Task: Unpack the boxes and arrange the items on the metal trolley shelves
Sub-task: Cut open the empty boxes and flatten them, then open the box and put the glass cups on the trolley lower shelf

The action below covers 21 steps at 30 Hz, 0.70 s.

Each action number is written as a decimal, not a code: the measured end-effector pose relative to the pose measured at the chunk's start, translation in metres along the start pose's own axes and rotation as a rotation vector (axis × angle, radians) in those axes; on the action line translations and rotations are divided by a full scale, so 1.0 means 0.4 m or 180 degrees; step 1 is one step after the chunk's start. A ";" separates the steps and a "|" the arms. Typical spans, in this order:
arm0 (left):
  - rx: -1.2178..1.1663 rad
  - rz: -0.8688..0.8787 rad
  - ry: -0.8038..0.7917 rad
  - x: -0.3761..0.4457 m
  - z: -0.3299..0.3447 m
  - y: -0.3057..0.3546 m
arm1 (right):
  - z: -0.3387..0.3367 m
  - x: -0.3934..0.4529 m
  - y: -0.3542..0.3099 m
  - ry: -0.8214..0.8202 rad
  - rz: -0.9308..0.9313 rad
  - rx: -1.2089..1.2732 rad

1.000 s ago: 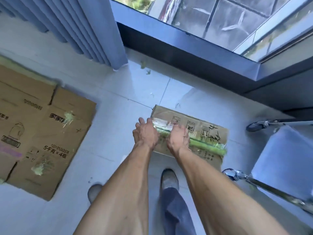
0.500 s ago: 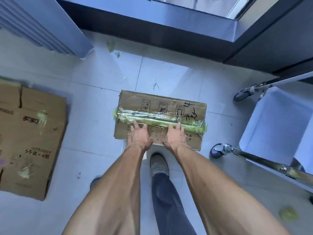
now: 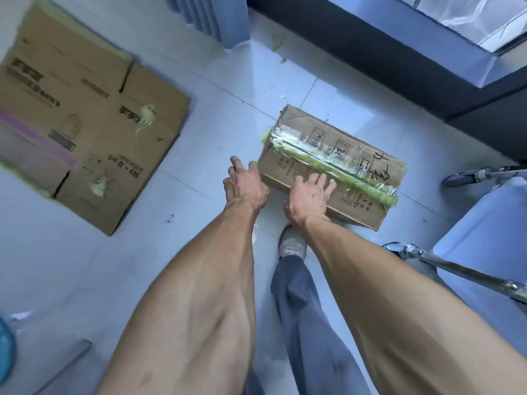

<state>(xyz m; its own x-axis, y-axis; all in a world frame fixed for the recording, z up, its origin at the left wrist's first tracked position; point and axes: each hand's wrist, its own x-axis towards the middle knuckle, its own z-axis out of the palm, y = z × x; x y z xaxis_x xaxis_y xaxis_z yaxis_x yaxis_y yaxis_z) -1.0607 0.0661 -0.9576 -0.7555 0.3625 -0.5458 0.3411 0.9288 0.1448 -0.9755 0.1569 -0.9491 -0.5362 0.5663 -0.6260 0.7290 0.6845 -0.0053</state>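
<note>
- Since half a second ago, the left hand [image 3: 245, 187] has slid off the taped box [image 3: 330, 166] to its left end, fingers spread against the side.
- Right hand [image 3: 310, 195] lies flat on the box top, fingers spread.
- Box sits on the tiled floor [image 3: 199, 212], at 9 o'clock from the trolley [image 3: 467, 270].
- Flattened cardboard [image 3: 85, 121] lies at 9 o'clock from the box.

The flattened carton [image 3: 82, 118] at ten o'clock was cut off by the left and top edges, its printed lettering smeared by motion blur. The metal trolley [image 3: 467, 269] at three o'clock ran out of the right edge, only casters, a rail and part of a shelf showing. A blue object [image 3: 5, 346] at eight o'clock was too cropped to identify. The right hand [image 3: 309, 196] hid part of the sealed box's [image 3: 336, 166] near edge.
</note>
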 end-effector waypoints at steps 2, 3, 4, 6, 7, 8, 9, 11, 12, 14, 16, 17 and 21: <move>-0.0110 -0.0165 0.0058 -0.055 -0.001 -0.093 | 0.027 -0.051 -0.064 0.0096 -0.0187 -0.0309; -0.0165 -0.0247 0.0080 -0.089 0.002 -0.146 | 0.047 -0.080 -0.099 0.0124 -0.0286 -0.0410; -0.0192 -0.0343 0.0101 -0.124 0.008 -0.203 | 0.066 -0.114 -0.139 0.0154 -0.0389 -0.0490; -0.0272 -0.0580 0.0142 -0.206 0.024 -0.326 | 0.116 -0.194 -0.226 0.0210 -0.0594 -0.0702; -0.0327 -0.0720 0.0183 -0.250 0.034 -0.390 | 0.144 -0.236 -0.270 0.0233 -0.0700 -0.0818; -0.0370 -0.0866 0.0226 -0.299 0.047 -0.459 | 0.175 -0.281 -0.316 0.0261 -0.0839 -0.0914; -0.0420 -0.1009 0.0262 -0.349 0.060 -0.527 | 0.207 -0.326 -0.364 0.0289 -0.1004 -0.0970; -0.0546 -0.1278 0.0210 -0.455 0.094 -0.663 | 0.282 -0.421 -0.459 0.0243 -0.1302 -0.0972; -0.0607 -0.1433 0.0140 -0.513 0.115 -0.729 | 0.324 -0.474 -0.505 0.0173 -0.1425 -0.0964; -0.0746 -0.1783 0.0037 -0.635 0.156 -0.855 | 0.410 -0.585 -0.592 0.0073 -0.1684 -0.0996; -0.0929 -0.2089 -0.0050 -0.752 0.193 -0.972 | 0.496 -0.698 -0.672 -0.0037 -0.2015 -0.1126; -0.1022 -0.2227 -0.0081 -0.811 0.211 -1.026 | 0.540 -0.753 -0.709 -0.0103 -0.2183 -0.1242; -0.1362 -0.2765 -0.0023 -1.016 0.277 -1.201 | 0.691 -0.952 -0.830 -0.0287 -0.2774 -0.1649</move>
<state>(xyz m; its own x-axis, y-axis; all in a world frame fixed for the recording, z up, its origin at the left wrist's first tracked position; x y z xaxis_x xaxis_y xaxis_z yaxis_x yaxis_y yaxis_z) -0.8556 -0.5360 -0.8967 -0.6441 -0.4628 -0.6090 -0.5683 0.8225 -0.0240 -0.8957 -0.4132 -0.9245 -0.7430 -0.2466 -0.6222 -0.1854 0.9691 -0.1627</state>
